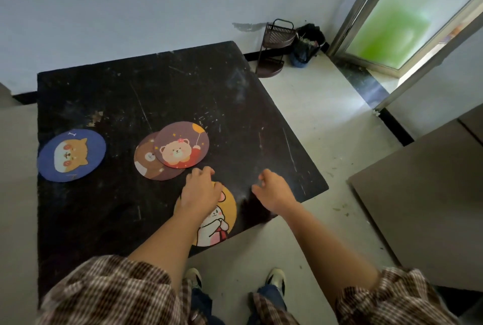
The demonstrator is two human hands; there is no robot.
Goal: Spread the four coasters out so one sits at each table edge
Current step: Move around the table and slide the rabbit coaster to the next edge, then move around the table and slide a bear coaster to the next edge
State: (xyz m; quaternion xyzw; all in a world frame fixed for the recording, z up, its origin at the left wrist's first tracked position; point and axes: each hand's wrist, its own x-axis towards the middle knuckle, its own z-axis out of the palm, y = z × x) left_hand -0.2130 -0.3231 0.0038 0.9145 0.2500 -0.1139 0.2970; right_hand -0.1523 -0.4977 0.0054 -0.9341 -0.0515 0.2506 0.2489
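On the black table (109, 105) lie four round cartoon coasters. A blue dog coaster (72, 155) sits at the left edge. In the middle, a maroon bear coaster (181, 145) overlaps a brown bear coaster (147, 161) beneath it. A yellow rabbit coaster (218, 222) lies at the near edge, slightly overhanging it. My left hand (200, 190) rests over the top of the yellow coaster with fingers curled, hiding part of it. To its right my right hand (273, 190) hovers above bare tabletop, fingers loosely bent and holding nothing.
A dark wire corner rack (274, 47) and a dark bag (308, 42) stand on the floor past the table's far right corner. A glass door (407, 24) is at the right. A grey panel (423, 209) lies to the right. My feet (235, 279) are below the near edge.
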